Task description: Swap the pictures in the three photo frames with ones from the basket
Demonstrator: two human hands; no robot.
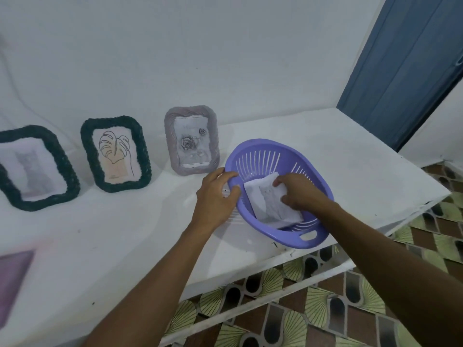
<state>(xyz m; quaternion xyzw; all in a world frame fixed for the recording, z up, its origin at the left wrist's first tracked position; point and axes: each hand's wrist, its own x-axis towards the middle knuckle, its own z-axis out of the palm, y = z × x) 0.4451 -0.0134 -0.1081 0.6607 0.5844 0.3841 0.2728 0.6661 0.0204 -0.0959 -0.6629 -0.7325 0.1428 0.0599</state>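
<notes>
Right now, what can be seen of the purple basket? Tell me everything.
The basket is lilac plastic and oval, with slotted walls and a cut-out handle in its near rim. It sits on the white shelf, right of the grey frame. The left hand grips its left rim. The right hand reaches inside, holding a printed picture that lies in it.

Left hand (pixel 215 194) grips the purple basket (pixel 260 142) rim at 9 o'clock. Right hand (pixel 298 191) pinches the paper picture (pixel 270 209) inside the basket.
</notes>
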